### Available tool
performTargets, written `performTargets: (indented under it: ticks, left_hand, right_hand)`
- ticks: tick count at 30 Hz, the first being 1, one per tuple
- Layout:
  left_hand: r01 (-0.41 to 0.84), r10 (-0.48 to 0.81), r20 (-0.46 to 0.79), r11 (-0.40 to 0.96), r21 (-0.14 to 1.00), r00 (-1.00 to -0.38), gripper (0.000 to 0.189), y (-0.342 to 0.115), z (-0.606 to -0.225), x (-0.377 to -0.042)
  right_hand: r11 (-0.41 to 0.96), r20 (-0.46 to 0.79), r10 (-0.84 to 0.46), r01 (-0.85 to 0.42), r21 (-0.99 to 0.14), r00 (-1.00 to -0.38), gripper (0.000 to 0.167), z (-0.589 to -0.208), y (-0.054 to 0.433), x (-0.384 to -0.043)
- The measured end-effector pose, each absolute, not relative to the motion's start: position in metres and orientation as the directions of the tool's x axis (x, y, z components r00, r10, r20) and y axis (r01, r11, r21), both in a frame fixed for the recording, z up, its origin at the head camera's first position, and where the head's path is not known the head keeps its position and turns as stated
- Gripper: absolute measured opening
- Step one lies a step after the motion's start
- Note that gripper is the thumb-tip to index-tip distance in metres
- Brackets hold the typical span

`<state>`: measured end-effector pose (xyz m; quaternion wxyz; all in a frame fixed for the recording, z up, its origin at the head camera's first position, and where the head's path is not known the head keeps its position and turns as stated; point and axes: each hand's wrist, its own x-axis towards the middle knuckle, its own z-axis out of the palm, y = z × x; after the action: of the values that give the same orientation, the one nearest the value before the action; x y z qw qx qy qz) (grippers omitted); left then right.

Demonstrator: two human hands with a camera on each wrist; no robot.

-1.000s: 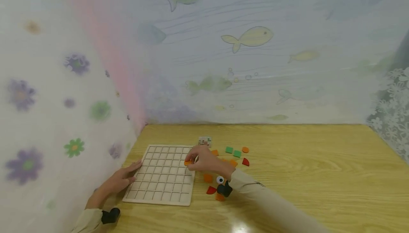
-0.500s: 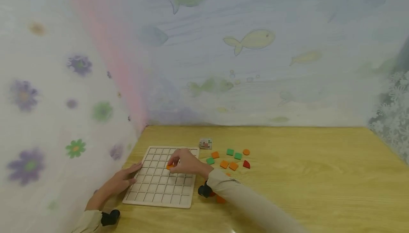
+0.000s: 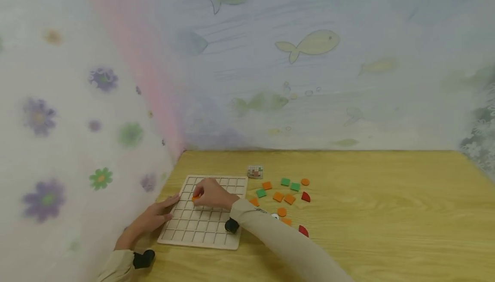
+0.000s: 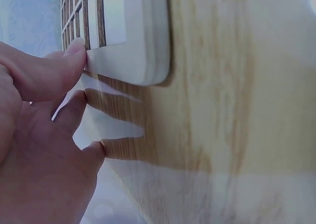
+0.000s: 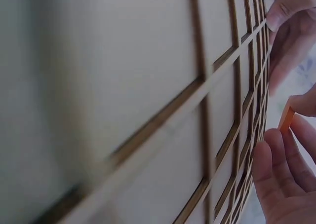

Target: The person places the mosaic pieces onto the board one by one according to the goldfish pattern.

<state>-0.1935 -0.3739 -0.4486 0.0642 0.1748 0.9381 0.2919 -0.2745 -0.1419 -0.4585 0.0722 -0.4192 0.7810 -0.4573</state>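
Note:
A pale wooden grid board [image 3: 189,232] lies on the table at the left, its square cells divided by ridges. My left hand [image 3: 154,216] rests at the board's left edge. In the left wrist view its thumb touches the rim, and its other fingers are spread toward the tabletop. My right hand [image 3: 212,194] is over the upper left part of the grid, pinching a small orange tile [image 5: 286,116] between thumb and fingers. The right wrist view shows this tile on edge, with fingertips right at the ridges.
Right of the board lie several loose pieces: green tiles [image 3: 285,182], orange tiles [image 3: 278,197], orange discs [image 3: 305,182] and red quarter-rounds [image 3: 303,231]. An eye disc [image 3: 275,216] is partly behind the right sleeve [image 3: 270,230]. A patterned card [image 3: 255,171] sits behind. Walls border the left and back.
My right hand has moved left across the board with the orange tile, from its right edge to the upper left cells. My left hand stays at the board's left edge.

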Motion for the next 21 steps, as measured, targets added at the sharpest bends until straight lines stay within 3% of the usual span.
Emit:
performTargets:
  ticks: [7, 10, 13, 21]
  left_hand:
    - [0.267, 0.355, -0.014, 0.728, 0.631, -0.935, 0.055, -0.372, -0.451, -0.188]
    - [0.304, 0.371, 0.023, 0.722, 0.622, -0.928, 0.054, -0.371, -0.453, -0.187]
    - [0.3, 0.365, 0.025, 0.721, 0.625, -0.931, 0.054, -0.371, -0.454, -0.189]
    - [0.221, 0.314, -0.032, 0.734, 0.642, -0.949, 0.054, -0.372, -0.452, -0.193]
  right_hand:
    - [0.278, 0.283, -0.736, -0.656, -0.701, -0.615, 0.004, -0.464, -0.176, -0.278]
    - [0.32, 0.265, -0.744, -0.675, -0.665, -0.613, 0.013, -0.464, -0.185, -0.278]
    - [0.374, 0.257, -0.724, -0.677, -0.633, -0.64, 0.018, -0.463, -0.19, -0.278]
    - [0.491, 0.28, -0.642, -0.664, -0.564, -0.713, 0.005, -0.456, -0.197, -0.274]
